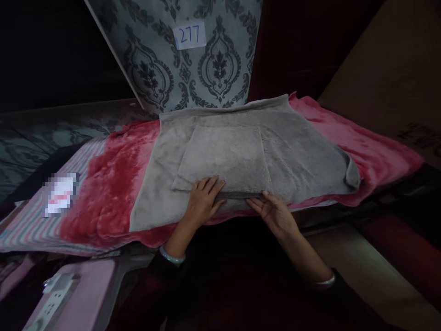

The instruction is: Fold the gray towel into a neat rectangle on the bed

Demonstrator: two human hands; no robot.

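A grey plush cloth (pixel 220 156), folded into a rough rectangle, lies on a larger spread of the same grey fabric (pixel 303 161). My left hand (pixel 204 201) rests on the near edge of the folded part, left of its middle, fingers stretched out and flat on top, with the thumb apart in front of the edge. At the near right corner is my right hand (pixel 274 212), its fingers extended along the edge and touching it; their undersides are partly hidden. Neither hand visibly grips the fabric.
Beneath the grey fabric lies a red and pink plush blanket (pixel 117 184), with a striped cloth (pixel 31 230) at its left end. A paper marked 277 (pixel 189 34) is on the patterned wall behind. A power strip (pixel 51 303) sits on a pink surface (pixel 93 289) at lower left. Cardboard (pixel 389 78) stands at right.
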